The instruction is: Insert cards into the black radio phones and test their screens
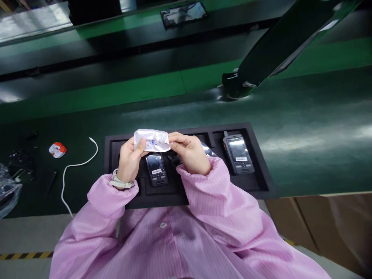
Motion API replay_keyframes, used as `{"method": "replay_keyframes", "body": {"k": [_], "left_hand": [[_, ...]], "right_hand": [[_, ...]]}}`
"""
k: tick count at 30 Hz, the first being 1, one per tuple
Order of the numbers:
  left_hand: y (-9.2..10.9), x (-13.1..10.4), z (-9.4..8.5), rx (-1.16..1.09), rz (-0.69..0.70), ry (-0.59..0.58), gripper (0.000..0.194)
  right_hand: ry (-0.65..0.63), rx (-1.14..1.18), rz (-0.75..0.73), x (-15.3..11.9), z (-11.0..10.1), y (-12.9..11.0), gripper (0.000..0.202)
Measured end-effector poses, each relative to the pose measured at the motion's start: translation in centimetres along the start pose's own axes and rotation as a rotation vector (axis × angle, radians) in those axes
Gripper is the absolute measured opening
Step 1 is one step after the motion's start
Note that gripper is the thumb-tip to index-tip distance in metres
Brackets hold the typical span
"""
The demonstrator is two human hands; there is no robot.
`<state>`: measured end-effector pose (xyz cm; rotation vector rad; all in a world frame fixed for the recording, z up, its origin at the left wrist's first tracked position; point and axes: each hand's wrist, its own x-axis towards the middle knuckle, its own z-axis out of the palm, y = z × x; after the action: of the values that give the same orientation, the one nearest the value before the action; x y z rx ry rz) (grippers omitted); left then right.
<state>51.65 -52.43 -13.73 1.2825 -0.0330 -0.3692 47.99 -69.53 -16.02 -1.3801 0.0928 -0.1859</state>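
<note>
A small silvery-white packet (pixel 155 140) with blue print is held up between my two hands, above a black foam tray (pixel 165 198). Its left end is pinched by my left hand (pixel 130 161), thumb on top. The fingertips of my right hand (pixel 190 151) grip the right end. What the packet contains is hidden. Below it a handheld phone-like device (pixel 157 170) with a screen and keys lies in the tray, partly covered by the packet. Another such device (pixel 238 153), with a stubby antenna, rests in the right compartment. My right forearm partly hides something dark and glossy between them.
Left of the tray lie a white cable (pixel 78 165), a red-and-white round item (pixel 57 149), dark tangled cords (pixel 23 159) and a clear plastic bag (pixel 8 190). A dark slanted post (pixel 270 50) rises behind the tray. A flat device (pixel 184 14) lies on the back ledge.
</note>
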Motion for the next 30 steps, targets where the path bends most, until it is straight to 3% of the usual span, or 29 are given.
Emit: {"method": "replay_keyframes", "body": {"k": [9,17,23,30], "left_hand": [[0.1,0.0,0.0,-0.04,-0.048,-0.022,0.048],[0.2,0.0,-0.3,-0.1,-0.091,0.067,0.03],[0.0,0.1,-0.5,-0.028,-0.027,0.01,0.048],[0.3,0.3,-0.8,-0.013,-0.031,0.044,0.046]], "right_hand": [[-0.012,0.072,0.148,-0.3,0.1,-1.4,0.013],[-0.011,0.182,0.152,-0.2,-0.1,-1.1,0.013],[-0.139,0.202,0.257,-0.3,-0.6,-1.8,0.01],[-0.228,0.16,0.227,-0.3,-0.5,-2.5,0.029]]}}
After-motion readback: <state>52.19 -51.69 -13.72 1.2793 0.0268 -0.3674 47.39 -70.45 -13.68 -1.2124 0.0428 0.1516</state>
